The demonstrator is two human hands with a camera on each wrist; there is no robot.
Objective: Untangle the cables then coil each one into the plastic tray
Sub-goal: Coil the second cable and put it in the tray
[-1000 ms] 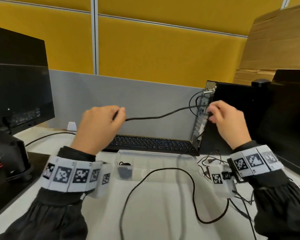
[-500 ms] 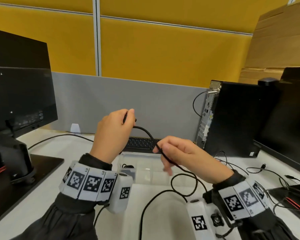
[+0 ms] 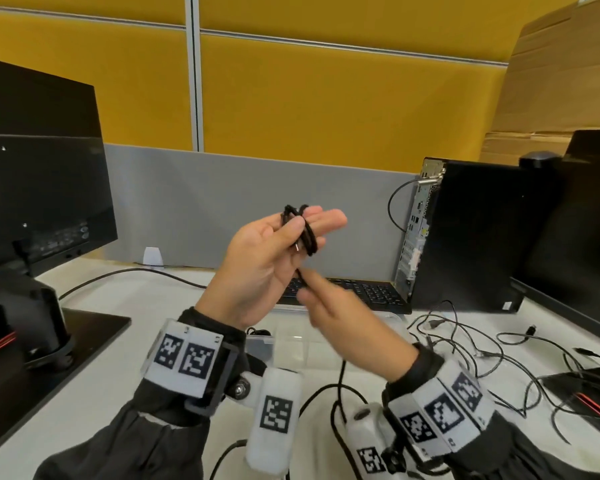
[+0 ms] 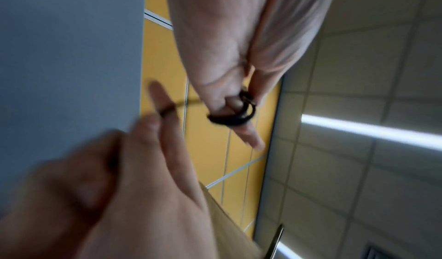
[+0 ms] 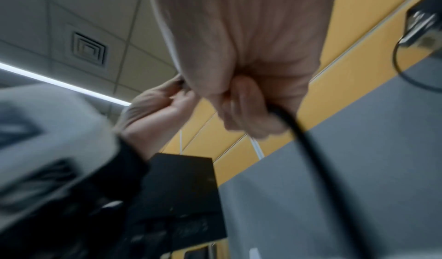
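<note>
Holding my left hand up, palm toward me, I have one black cable looped round its outstretched fingers, two turns as far as I can count, with my thumb pressing the loops against them. My right hand sits just below and pinches the same cable between thumb and fingertips; it is blurred, so I cannot tell how tightly the other fingers curl. From there the cable drops to the desk and trails in one big loop near my wrists. One clear tray lies on the desk under my hands, in front of one keyboard; something small and dark lies in its left end. Several thin cables, too tangled to count, lie to the right of the tray. I see two monitors, one at each side, and one computer tower.
</note>
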